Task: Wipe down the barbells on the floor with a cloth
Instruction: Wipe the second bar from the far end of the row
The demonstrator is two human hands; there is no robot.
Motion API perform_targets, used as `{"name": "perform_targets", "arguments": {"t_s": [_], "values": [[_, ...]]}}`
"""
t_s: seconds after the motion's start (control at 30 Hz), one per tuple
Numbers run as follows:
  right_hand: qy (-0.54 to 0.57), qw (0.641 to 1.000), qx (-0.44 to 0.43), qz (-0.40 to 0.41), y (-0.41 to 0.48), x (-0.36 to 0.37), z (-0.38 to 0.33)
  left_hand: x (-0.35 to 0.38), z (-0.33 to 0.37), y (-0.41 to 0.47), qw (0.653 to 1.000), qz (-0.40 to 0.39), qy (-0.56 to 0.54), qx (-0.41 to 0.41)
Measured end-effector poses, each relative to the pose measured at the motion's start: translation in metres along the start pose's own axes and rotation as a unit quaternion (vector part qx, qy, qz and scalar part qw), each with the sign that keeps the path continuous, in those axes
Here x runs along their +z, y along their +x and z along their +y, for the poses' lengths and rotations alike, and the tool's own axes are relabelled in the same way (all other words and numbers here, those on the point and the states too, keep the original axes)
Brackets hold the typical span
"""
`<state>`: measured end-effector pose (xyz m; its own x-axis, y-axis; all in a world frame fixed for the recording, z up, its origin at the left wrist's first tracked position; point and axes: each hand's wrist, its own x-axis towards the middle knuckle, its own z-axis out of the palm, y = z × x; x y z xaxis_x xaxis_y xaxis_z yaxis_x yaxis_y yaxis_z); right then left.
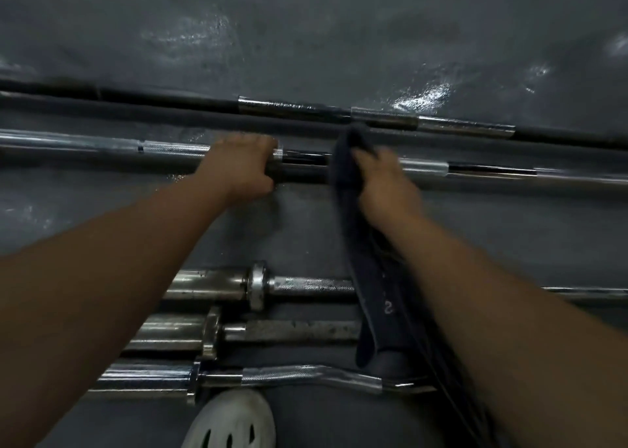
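A long chrome barbell [475, 169] lies across the grey floor from left to right. My left hand [239, 165] grips its shaft near the middle. To the right, my right hand [384, 179] holds a dark blue cloth [343, 162] against the same bar, and the cloth's long tail [380, 298] hangs down toward me. A second, darker barbell [306, 107] lies just beyond, parallel to the first.
Three more bars lie close to me: two with chrome sleeves and collars [258, 286], [210, 332], and a curl bar [306, 374] with a bent shaft. A white perforated shoe [234, 420] shows at the bottom. The grey floor [306, 33] beyond has shiny wet patches.
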<state>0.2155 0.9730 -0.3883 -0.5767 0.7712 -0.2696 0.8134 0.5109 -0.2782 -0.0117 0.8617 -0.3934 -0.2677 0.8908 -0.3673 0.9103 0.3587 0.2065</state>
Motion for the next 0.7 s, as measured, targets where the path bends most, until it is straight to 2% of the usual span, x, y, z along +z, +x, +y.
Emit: {"name": "perform_targets", "arguments": {"t_s": [0.07, 0.13, 0.17, 0.23, 0.3, 0.37, 0.43, 0.5, 0.57, 0.63, 0.7], "values": [[-0.011, 0.994, 0.104, 0.028, -0.005, -0.011, 0.038, 0.011, 0.003, -0.019, 1.0, 0.026, 0.006, 0.003], [-0.018, 0.987, 0.151, 0.048, -0.017, -0.009, 0.04, 0.02, 0.011, -0.036, 0.998, 0.069, 0.007, -0.005], [-0.009, 0.988, 0.146, 0.045, -0.023, -0.002, 0.024, 0.022, 0.016, -0.038, 0.997, 0.081, -0.002, -0.015], [0.005, 0.997, 0.069, 0.021, -0.037, 0.016, -0.026, 0.022, 0.027, -0.034, 0.998, 0.046, -0.016, -0.032], [0.022, 0.999, -0.037, 0.007, -0.053, 0.031, -0.071, 0.025, 0.032, -0.036, 1.0, 0.016, 0.014, -0.01], [0.02, 0.997, -0.078, -0.019, -0.057, 0.03, -0.074, 0.03, 0.028, -0.054, 0.999, 0.023, 0.017, 0.037], [-0.004, 0.998, -0.046, -0.049, -0.062, 0.018, -0.036, 0.029, 0.021, -0.078, 0.997, 0.006, -0.046, 0.059], [-0.014, 0.998, 0.048, -0.039, -0.072, 0.003, 0.013, 0.029, 0.017, -0.089, 0.99, 0.001, -0.134, 0.036], [-0.011, 0.992, 0.127, -0.021, -0.084, -0.002, 0.029, 0.032, 0.025, -0.09, 0.983, 0.005, -0.184, 0.003], [-0.026, 0.992, 0.12, -0.035, -0.092, 0.007, -0.002, 0.041, 0.037, -0.092, 0.982, -0.022, -0.185, -0.023], [-0.014, 0.998, 0.041, -0.048, -0.102, 0.023, -0.051, 0.049, 0.044, -0.1, 0.989, -0.03, -0.147, -0.016]]}}
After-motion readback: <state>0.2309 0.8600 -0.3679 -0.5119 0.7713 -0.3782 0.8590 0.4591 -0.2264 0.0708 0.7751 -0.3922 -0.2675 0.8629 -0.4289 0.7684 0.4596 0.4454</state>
